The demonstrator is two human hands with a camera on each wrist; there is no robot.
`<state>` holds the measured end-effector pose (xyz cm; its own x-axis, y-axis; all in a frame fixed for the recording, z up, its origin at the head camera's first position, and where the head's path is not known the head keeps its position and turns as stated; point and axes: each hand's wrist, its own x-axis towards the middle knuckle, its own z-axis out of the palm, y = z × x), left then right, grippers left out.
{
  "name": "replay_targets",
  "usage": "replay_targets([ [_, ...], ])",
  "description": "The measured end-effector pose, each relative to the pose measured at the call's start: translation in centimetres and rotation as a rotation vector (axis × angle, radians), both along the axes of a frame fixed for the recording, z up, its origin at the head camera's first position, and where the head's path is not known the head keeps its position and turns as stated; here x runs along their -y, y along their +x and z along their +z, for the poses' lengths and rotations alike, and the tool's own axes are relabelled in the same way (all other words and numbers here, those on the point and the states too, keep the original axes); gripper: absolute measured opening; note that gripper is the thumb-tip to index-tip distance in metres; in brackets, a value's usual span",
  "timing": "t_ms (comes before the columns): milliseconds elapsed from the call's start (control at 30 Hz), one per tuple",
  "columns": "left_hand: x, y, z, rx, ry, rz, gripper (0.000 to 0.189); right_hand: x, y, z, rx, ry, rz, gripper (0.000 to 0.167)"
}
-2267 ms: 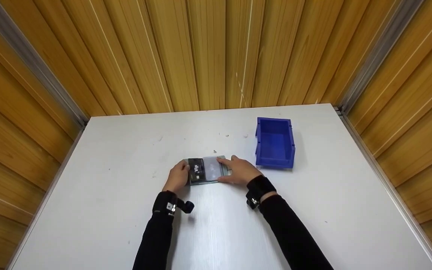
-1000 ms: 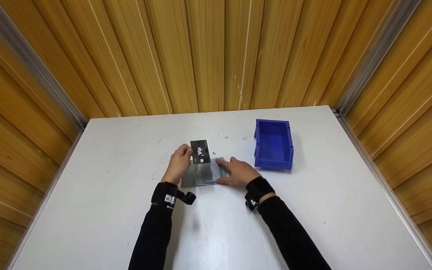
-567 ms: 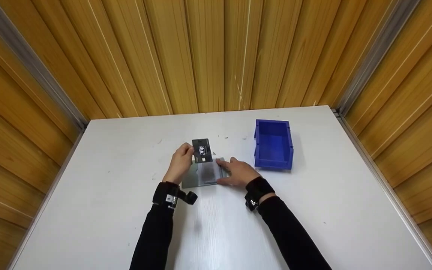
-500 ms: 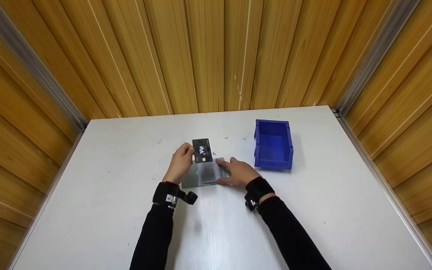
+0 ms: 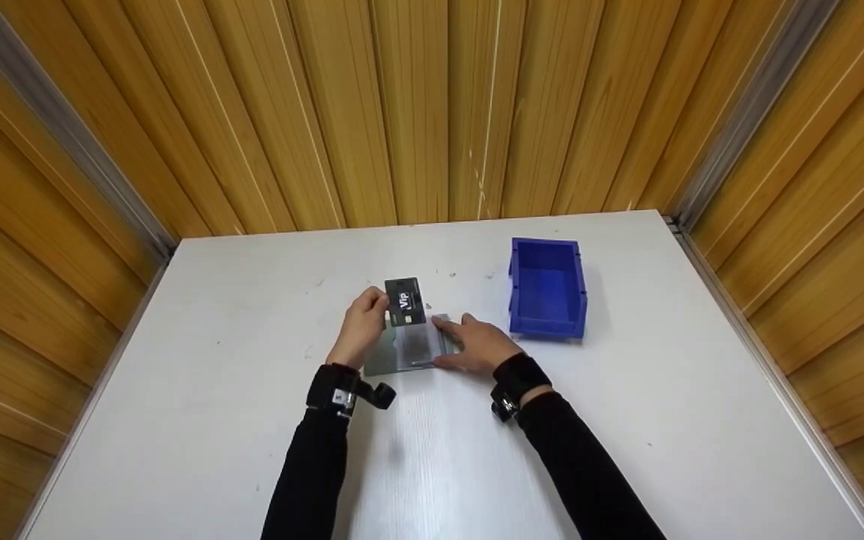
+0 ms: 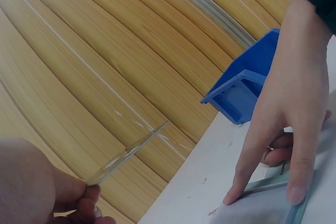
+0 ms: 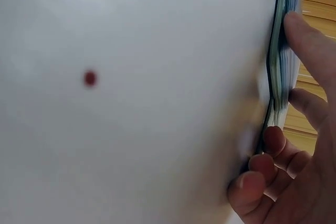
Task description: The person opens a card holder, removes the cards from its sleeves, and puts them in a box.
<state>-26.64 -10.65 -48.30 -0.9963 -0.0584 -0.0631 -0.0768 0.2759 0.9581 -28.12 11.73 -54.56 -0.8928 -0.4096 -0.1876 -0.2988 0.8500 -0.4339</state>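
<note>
Black Vip card (image 5: pixel 405 301), long axis near to far, chip end (image 5: pixel 408 319) near, left fingers (image 5: pixel 379 295) pinching it, right fingers (image 5: pixel 445 326) apart

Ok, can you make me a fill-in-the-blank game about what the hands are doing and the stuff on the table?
1. The card held in the left hand has the big word ____ on it.
2. The bin on the table is coloured ____.
3. Out of the card, the bin and the plastic holder, the right hand touches only the ____.

Missing words: Vip; blue; plastic holder.
</note>
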Motion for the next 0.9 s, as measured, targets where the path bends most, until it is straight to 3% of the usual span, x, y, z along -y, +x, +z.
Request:
replay_targets([
  [167,0.0,0.0,-0.3,-0.003,-0.011,-0.004,0.02,-0.4,-0.3,0.2,0.072,-0.07,-0.013,0.082],
  [300,-0.1,0.0,-0.5,-0.01,-0.016,-0.015,0.02,-0.6,-0.6,0.5,0.051,-0.202,-0.034,0.064],
  [400,-0.3,-0.1,-0.6,-0.017,-0.044,-0.033,0.02,-0.3,-0.7,1.0,0.071,-0.422,-0.108,0.049],
  [533,-0.4,-0.2,-0.8,-0.011,-0.082,-0.05,0.019,0.9,-0.6,1.9,0.227,-0.783,-0.227,0.048],
  [600,-0.4,-0.2,-1.0,-0.01,-0.085,-0.051,0.019,1.8,-0.6,2.3,0.293,-0.882,-0.251,0.048],
  [700,-0.6,-0.2,-1.3,-0.022,-0.09,-0.053,0.019,2.9,-0.5,2.7,0.375,-0.944,-0.27,0.047],
  [900,-1.2,0.0,-1.6,-0.012,-0.081,-0.071,0.019,4.4,0.1,3.1,0.416,-0.975,-0.305,0.039],
])
